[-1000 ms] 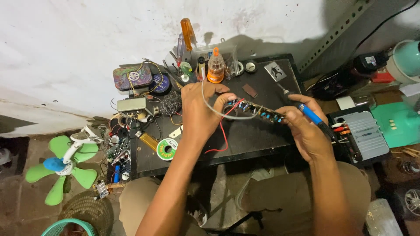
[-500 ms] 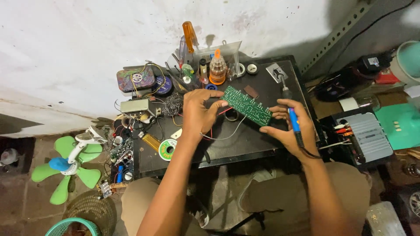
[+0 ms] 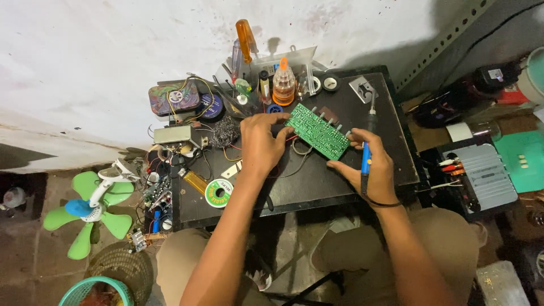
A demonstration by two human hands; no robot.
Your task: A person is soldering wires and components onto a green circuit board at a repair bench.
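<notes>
A green circuit board [image 3: 317, 131] is held flat, solder side up, above a small black table [image 3: 317, 187]. My left hand [image 3: 262, 141] grips the board's left end. My right hand [image 3: 371, 167] steadies the board's right edge with its fingertips and also holds a blue-handled soldering iron [image 3: 367, 153], whose tip points away from me over the table. Thin wires [image 3: 297, 156] hang from under the board toward the tabletop.
A green solder reel [image 3: 219, 192], screwdrivers [image 3: 245, 37], an orange bottle [image 3: 284, 85], tins [image 3: 174, 97] and wire clutter crowd the table's left and back. A green fan [image 3: 90, 207] lies on the floor at left. A grey amplifier [image 3: 481, 178] sits at right, a wall behind.
The board has been turned over from component side to green solder side up and lifted slightly. My right hand shifted left, the soldering iron now pointing away along the board's right edge.
</notes>
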